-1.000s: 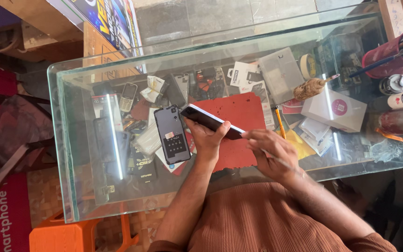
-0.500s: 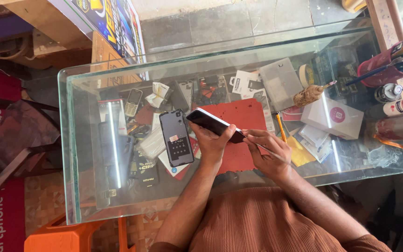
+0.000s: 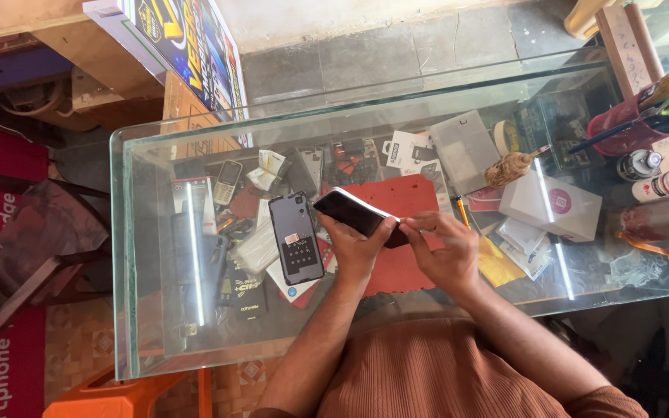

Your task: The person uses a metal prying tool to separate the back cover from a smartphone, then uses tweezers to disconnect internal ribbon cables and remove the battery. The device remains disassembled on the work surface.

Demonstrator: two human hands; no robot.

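Nearest the person, the left hand [image 3: 355,246] gripped a dark smartphone [image 3: 356,214], fingers wrapped around its lower edge, holding it tilted above the glass counter [image 3: 156,333]. The right hand [image 3: 444,249] pinched the phone's right end between thumb and fingertips. Left of the held phone, a black phone back panel [image 3: 296,237] lay flat on the counter. Beyond the held phone sat a red mat [image 3: 403,195].

The dark phone's [image 3: 358,214] right end is hidden behind the fingers [image 3: 427,226] (items under the glass blur together).
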